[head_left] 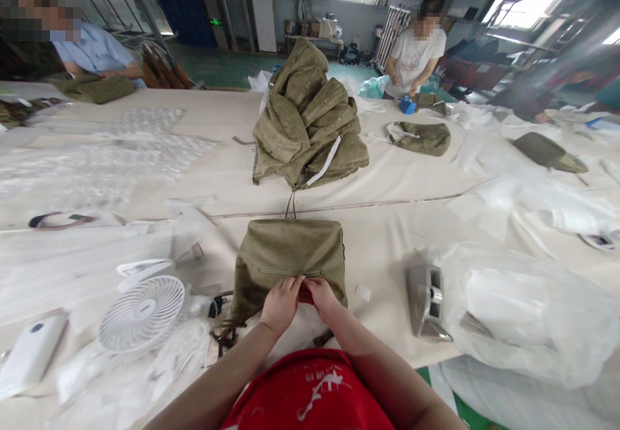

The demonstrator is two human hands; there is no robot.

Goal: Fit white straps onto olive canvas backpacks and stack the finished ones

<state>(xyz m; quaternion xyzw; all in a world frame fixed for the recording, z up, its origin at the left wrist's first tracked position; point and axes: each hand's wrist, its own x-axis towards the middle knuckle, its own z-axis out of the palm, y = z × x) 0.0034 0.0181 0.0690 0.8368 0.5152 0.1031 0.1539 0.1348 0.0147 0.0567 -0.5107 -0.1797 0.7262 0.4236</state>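
An olive-green bag (290, 243) lies flat on the table in front of me, with a zipped pocket (271, 271) across its upper face. My left hand (281, 302) and my right hand (323, 297) meet at the bag's middle, just below the right part of that zip. Fingers of both hands are bent and pressed together on the bag's fabric, tips almost touching. A small dark red patch shows between the hands; what it is I cannot make out. Dark straps (225, 336) trail from the bag's lower left corner.
Beyond the bag stands a heap of similar olive bags (310, 120). To the left are a white fan (143, 314) and a white box-shaped device (33, 352). At right are a metal dispenser (429, 301) and plastic bags (533, 314). Two co-workers stand across the table.
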